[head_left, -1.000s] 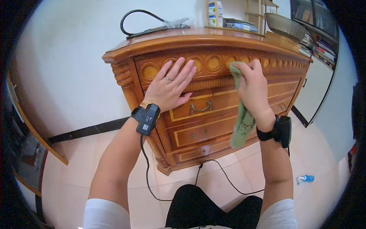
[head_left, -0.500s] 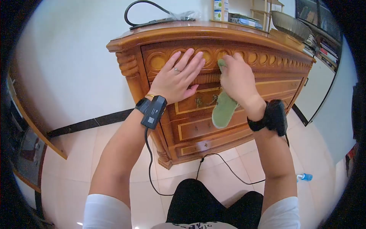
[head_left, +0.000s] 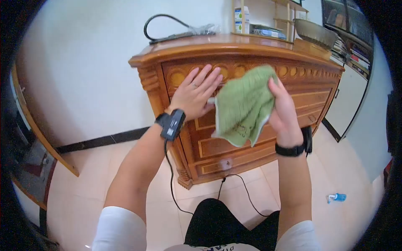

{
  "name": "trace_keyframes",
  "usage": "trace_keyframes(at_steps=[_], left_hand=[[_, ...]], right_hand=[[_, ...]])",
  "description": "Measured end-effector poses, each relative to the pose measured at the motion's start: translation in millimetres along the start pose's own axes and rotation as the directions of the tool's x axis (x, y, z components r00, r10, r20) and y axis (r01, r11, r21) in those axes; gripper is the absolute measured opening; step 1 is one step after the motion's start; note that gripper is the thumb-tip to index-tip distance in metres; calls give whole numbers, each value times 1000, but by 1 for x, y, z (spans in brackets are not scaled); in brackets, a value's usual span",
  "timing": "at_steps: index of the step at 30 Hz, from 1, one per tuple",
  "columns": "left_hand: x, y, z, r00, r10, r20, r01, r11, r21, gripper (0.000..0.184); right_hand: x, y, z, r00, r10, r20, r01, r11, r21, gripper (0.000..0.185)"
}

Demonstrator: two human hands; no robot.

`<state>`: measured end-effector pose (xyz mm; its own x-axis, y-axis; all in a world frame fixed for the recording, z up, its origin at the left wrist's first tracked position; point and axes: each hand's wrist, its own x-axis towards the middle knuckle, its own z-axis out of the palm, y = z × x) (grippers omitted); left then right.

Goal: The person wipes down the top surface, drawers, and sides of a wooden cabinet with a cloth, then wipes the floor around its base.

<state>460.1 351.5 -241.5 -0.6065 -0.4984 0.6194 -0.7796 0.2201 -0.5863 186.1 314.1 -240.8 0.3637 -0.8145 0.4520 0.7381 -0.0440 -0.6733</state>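
Observation:
A carved wooden dresser (head_left: pixel 268 52) stands in front of me. My left hand (head_left: pixel 196 93) lies with its fingers spread against the upper drawer's round carvings, near the dresser's left end. In my right hand (head_left: pixel 284 109) is a green cloth (head_left: pixel 245 104), pinched near its upper right and hanging spread out before the drawers. The cloth's left corner reaches beside my left thumb. Whether the cloth touches the wood cannot be made out.
On the dresser top are a black cable loop (head_left: pixel 167 17), a small wooden rack (head_left: pixel 264 37) and a glass bowl (head_left: pixel 315 33). A blue bottle (head_left: pixel 338 197) lies on the floor. A black cable (head_left: pixel 247 193) trails below the dresser.
The green cloth has gone from bunched and hanging low to spread out and raised. My right hand has turned and moved slightly right. My left hand stays against the drawer front.

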Motion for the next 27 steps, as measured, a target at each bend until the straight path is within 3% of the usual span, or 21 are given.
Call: trace_keyframes(at_steps=[2,3,5,6,7,8,9,10,13,16,19,20,23,24,26,27], left_hand=[[-8,28,1,980,-152,-131,132,980,-150,73],[-12,53,-12,949,-225,-221,160,948,-277,52],[-37,100,-8,943,-314,-111,180,761,-623,37],[-48,130,-10,929,-364,68,284,582,-762,40],[-64,160,5,931,-333,151,295,440,-848,48],[-83,195,27,923,-271,272,304,82,-949,53],[-88,231,32,877,-207,433,347,-351,-870,60],[-93,261,31,881,-254,398,311,-321,-895,65],[-99,310,26,877,-134,462,428,-222,-876,61],[-120,332,54,738,227,635,652,-483,-585,52],[-119,332,49,778,159,608,559,-616,-555,49],[-111,334,32,770,-24,637,524,-546,-654,53],[-93,342,21,764,-70,642,569,-397,-720,53],[-101,347,34,737,26,676,650,-302,-697,54],[-116,358,61,739,227,634,654,-467,-596,58],[-117,360,60,724,256,640,662,-516,-543,57]], right_hand=[[-33,-4,-10,999,-31,-44,33,999,42,34],[-50,-4,-16,997,-31,-65,34,998,56,35],[-78,-2,-27,994,-21,-105,31,995,99,36],[-91,0,-32,992,-10,-123,26,992,126,36],[-103,2,-36,990,5,-143,18,988,154,37],[-113,3,-40,991,10,-131,12,985,170,39],[-123,4,-42,987,-1,-164,33,982,189,39],[-131,5,-43,981,-11,-196,52,978,204,39],[-158,0,-50,951,-81,-299,140,974,181,39],[-182,-8,-63,886,-194,-422,255,963,93,37],[-203,-16,-89,893,-212,-397,276,955,112,35],[-209,-16,-92,899,-210,-385,278,952,130,38],[-220,-6,-92,904,-169,-393,261,946,194,38],[-223,-2,-92,900,-167,-402,270,939,215,38],[-228,4,-92,892,-170,-419,295,921,256,39],[-231,2,-92,893,-165,-419,301,911,282,38]])
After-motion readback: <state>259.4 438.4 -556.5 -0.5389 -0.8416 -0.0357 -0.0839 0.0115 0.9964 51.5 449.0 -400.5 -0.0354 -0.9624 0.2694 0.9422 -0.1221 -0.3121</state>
